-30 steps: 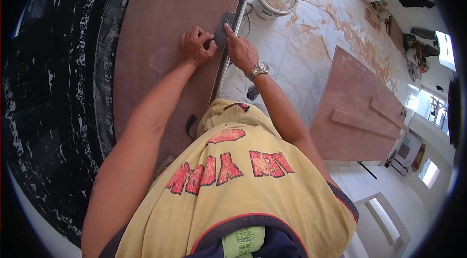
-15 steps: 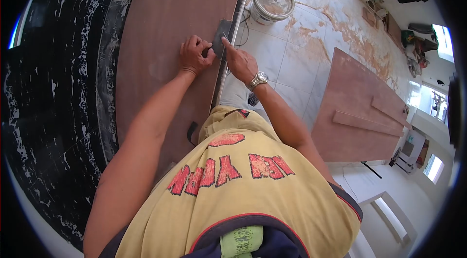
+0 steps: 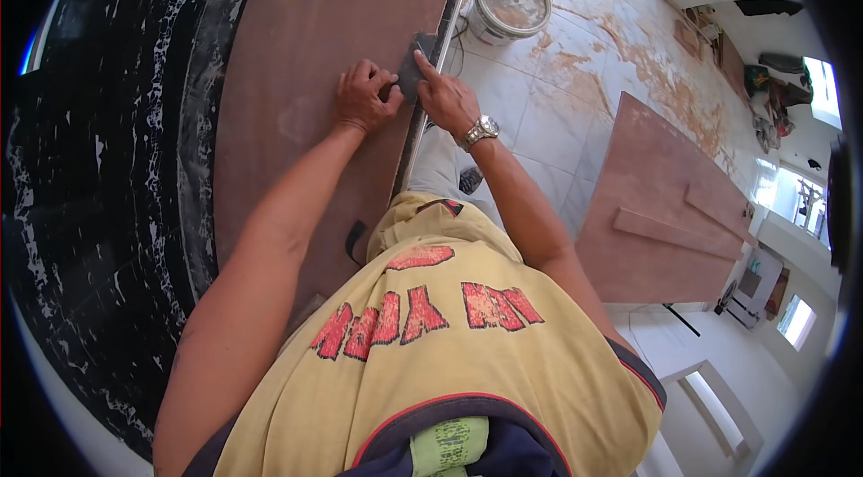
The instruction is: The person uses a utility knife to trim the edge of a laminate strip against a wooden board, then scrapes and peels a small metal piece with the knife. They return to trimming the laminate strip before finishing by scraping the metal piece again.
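A dark grey piece of sandpaper [image 3: 411, 72] lies at the long edge of a reddish-brown board [image 3: 315, 36]. My right hand [image 3: 449, 104], with a metal watch on its wrist, grips the piece from the floor side, index finger stretched along its top. On the board, my left hand [image 3: 365, 96] has its fingers curled, thumb and forefinger closed at the left edge of the sandpaper. The underside of the sandpaper and part of the right fingers are hidden.
A lidded, stained bucket [image 3: 512, 5] stands on the tiled floor beyond the board's edge, near a black cable [image 3: 463, 27]. Another brown panel [image 3: 665, 207] with strips on it is at the right. Black marbled stone [image 3: 99, 189] borders the board's left side.
Both hands and the sandpaper have shifted very slightly along the board's edge, and the right index finger lies a little farther forward. The view has also shifted a little.
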`<state>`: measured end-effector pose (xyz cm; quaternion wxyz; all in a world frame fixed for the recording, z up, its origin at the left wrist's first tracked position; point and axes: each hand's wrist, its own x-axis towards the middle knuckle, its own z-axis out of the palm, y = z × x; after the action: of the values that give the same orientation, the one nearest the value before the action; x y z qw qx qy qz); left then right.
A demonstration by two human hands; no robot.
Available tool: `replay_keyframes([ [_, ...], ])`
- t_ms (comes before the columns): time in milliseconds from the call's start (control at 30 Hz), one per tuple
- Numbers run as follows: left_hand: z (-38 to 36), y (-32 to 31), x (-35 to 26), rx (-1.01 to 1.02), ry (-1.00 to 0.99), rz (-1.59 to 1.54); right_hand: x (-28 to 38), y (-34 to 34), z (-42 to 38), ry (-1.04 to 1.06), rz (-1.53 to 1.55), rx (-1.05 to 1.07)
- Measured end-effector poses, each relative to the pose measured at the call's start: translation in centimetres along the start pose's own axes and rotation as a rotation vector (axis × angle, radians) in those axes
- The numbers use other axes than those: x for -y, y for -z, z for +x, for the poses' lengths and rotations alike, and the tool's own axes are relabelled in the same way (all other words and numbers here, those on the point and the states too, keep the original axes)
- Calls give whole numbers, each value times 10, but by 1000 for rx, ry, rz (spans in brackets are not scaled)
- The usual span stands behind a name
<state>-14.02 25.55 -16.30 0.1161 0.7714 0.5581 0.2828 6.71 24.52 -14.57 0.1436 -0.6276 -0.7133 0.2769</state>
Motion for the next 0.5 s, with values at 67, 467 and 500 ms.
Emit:
replay_keyframes([
  [67, -1, -2, 2, -1, 12, -3, 3, -4, -15, -13, -1, 21],
  [467, 4, -1, 1, 29, 18, -27, 4, 1, -25, -25, 22, 27],
  [500, 0, 0, 0, 30, 28, -33, 4, -1, -31, -32, 27, 32],
])
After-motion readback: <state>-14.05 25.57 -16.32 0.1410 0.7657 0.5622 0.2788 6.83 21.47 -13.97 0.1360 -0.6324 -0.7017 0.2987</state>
